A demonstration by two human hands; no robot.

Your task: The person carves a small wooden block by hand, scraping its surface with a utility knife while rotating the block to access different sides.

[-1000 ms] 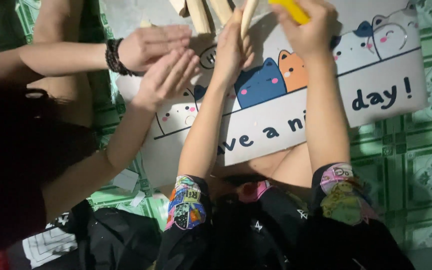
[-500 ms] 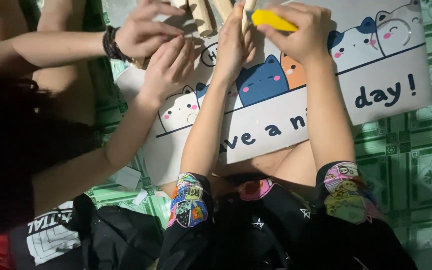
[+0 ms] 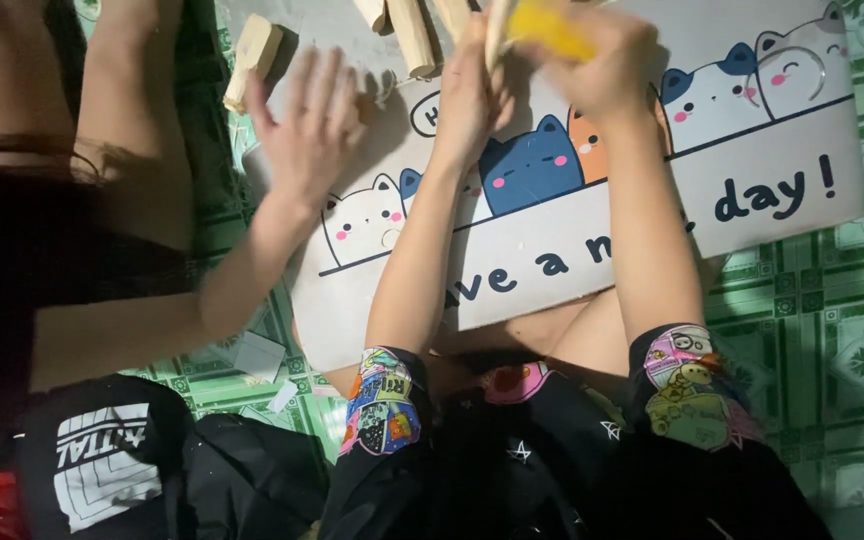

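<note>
**Two hands on a yellow tool and a wood stick, over a cartoon-cat board**

Both of the person's hands were up at the top edge of the view, close together, over a pale board [image 3: 752, 200] lying across their lap.

Right hand [image 3: 602, 70]: clamped around a yellow tool [image 3: 550, 28]. The tool was blurred; I couldn't tell what kind it was.

Left hand [image 3: 470, 95]: fingers closed on a pale wooden stick [image 3: 497, 30] that ran up out of frame. The stick sat just beside the yellow tool, and the two hands were almost touching.

The board was a flat, light grey rectangle, tilted slightly. A row of cartoon cats was printed across it: white at the left, then blue and orange in the middle, blue-white and white at the right. A dark line ran under them with dark blue lettering below it. A small speech bubble sat above the blue cat, partly hidden by the left wrist.

More wooden pieces [image 3: 414, 35] lay on the top part of the board, near the hands. One separate wooden block [image 3: 252, 60] lay off to the left, by the board's corner.

A second person's hand [image 3: 307, 125] was open, fingers spread, palm over the board's left end near the white cat. It held nothing.

The floor [image 3: 852, 340] had green patterned tiles. A small white paper scrap [image 3: 257, 355] lay on it at lower left.
</note>
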